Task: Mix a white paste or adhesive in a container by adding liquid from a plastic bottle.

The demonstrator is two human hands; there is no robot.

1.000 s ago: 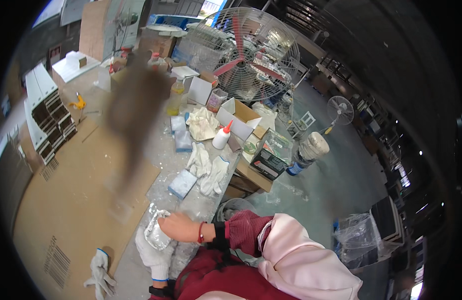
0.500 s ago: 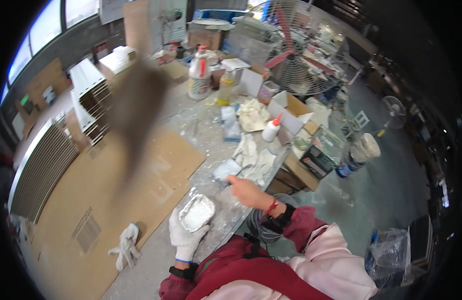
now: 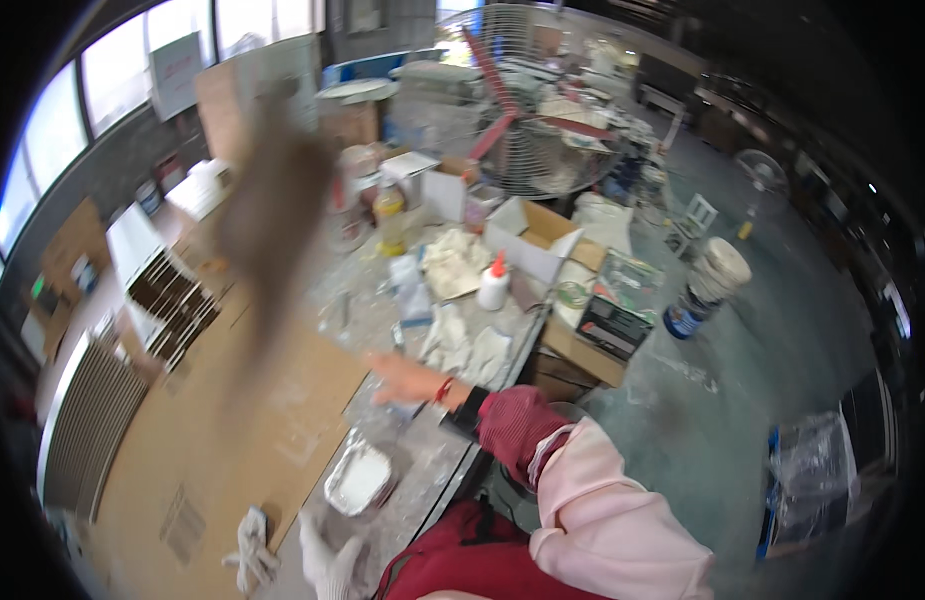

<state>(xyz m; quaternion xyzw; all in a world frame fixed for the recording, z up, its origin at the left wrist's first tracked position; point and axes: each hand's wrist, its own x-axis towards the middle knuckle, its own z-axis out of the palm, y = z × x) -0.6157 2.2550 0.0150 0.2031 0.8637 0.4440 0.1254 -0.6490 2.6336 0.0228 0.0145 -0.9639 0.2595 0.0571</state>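
Observation:
My left hand (image 3: 329, 563), in a white knit glove, is just below a foil tray (image 3: 343, 500) of white material (image 3: 367, 474) on the worktable. The thumb stands apart from the other fingers, and nothing shows in the hand. Bare and slightly blurred, my right hand (image 3: 401, 380) reaches across the table beyond the tray. Its fingers are spread, and I see nothing gripped in them. White gloves (image 3: 446, 338) lie past it, near a white squeeze bottle (image 3: 494, 286) with a red tip. Another glove (image 3: 252, 553) rests on the cardboard sheet (image 3: 273, 420) at the left.
A large blurred brown shape (image 3: 273, 220) covers part of the left view. Behind the bottle are an open white box (image 3: 528, 240), a yellow bottle (image 3: 391, 222) and a big caged fan (image 3: 533, 130). Slatted panels (image 3: 93, 430) stand at the left; a bucket (image 3: 686, 315) is on the floor right.
My left hand has come off the foil tray and drawn back toward me. My right hand has moved left, its fingers now spread. The whole view has shifted.

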